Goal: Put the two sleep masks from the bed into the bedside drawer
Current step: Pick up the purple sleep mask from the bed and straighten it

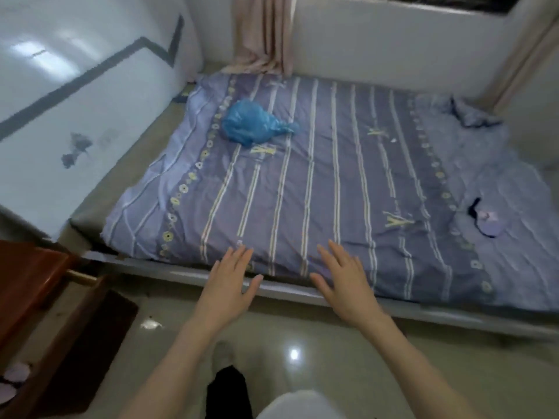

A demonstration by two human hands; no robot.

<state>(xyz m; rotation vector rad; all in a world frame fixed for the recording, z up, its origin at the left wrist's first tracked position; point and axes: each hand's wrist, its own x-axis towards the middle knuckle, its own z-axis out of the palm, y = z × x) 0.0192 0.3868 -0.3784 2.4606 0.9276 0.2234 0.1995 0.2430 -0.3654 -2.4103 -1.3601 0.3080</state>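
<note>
A lilac sleep mask (489, 226) with a dark strap lies on the right side of the bed (302, 189), far to the right of both hands. Another lilac mask (16, 375) rests inside the open bedside drawer (72, 352) at the lower left. My left hand (230, 282) and my right hand (341, 279) hover side by side over the bed's front edge, palms down, fingers spread, holding nothing.
A knotted blue plastic bag (251, 122) sits on the far left of the striped purple sheet. The reddish-brown bedside cabinet (27, 273) stands left of the bed. A white padded headboard (75, 116) runs along the left, and pink curtains (263, 34) hang behind. Glossy floor tiles lie underfoot.
</note>
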